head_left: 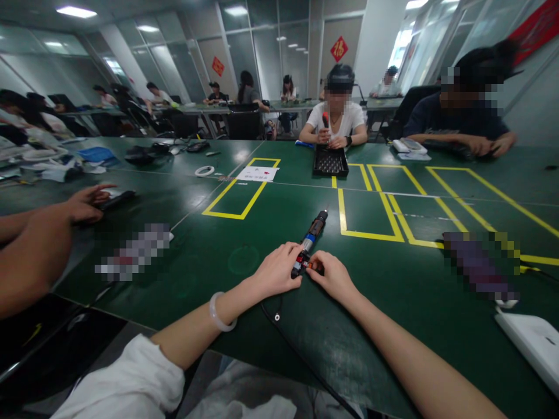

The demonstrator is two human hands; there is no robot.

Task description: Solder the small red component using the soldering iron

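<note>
An electric screwdriver (312, 235) lies on the green table in front of me, its slim bit pointing away. Part of its casing is off, so a silver and blue motor section and small red parts show. My left hand (276, 269) wraps over the tool's near end from the left. From the right, my right hand (332, 276) pinches at the same end, where a bit of orange shows by the fingertips; what exactly it grips is too small to name. A black cord (301, 361) runs toward me under my forearms, with a small ring terminal (276, 317) beside it.
Yellow tape outlines (371, 235) mark the green table (209, 244). A black tray (331, 162) stands before a person opposite. Blurred-out flat objects lie left and right, with a white box (535, 343) at the right edge. Another person's hand (89, 203) reaches in at left.
</note>
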